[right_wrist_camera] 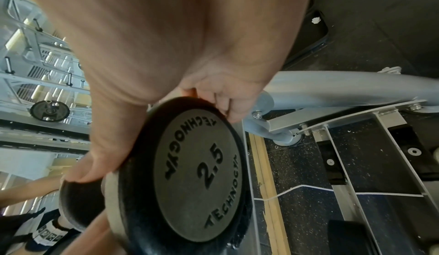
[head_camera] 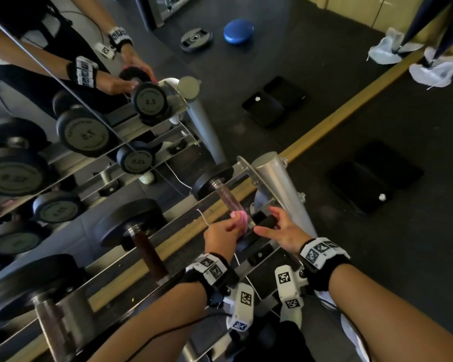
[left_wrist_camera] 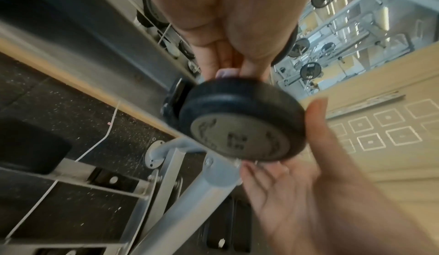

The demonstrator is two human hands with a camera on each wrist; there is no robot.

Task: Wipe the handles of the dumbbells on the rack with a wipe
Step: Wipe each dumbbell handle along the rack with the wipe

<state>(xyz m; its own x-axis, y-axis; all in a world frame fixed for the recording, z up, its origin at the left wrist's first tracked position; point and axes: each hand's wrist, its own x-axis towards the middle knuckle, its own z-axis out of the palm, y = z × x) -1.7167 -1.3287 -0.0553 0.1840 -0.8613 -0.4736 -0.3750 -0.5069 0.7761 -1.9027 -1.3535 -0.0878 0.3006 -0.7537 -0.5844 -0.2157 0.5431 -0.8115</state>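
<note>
At the rack's right end lies a small 2.5 dumbbell [head_camera: 226, 199] with black heads and a shiny handle. My left hand [head_camera: 224, 231] wraps a pink wipe [head_camera: 240, 218] round the near part of that handle. In the left wrist view the left hand [left_wrist_camera: 225, 39] reaches down behind the near head [left_wrist_camera: 240, 127], and only a pale bit of wipe [left_wrist_camera: 226, 72] shows. My right hand [head_camera: 279, 228] grips the near head [head_camera: 266, 221]. The right wrist view shows its fingers [right_wrist_camera: 228, 99] and thumb curled over the rim of the 2.5 head [right_wrist_camera: 197, 168].
Larger dumbbells [head_camera: 144, 241] sit to the left on the silver rack [head_camera: 272, 173], which stands against a mirror. A white cable [head_camera: 203, 218] runs along the wooden strip. Black mats [head_camera: 374, 184] and white cloths [head_camera: 434, 70] lie on the dark floor to the right.
</note>
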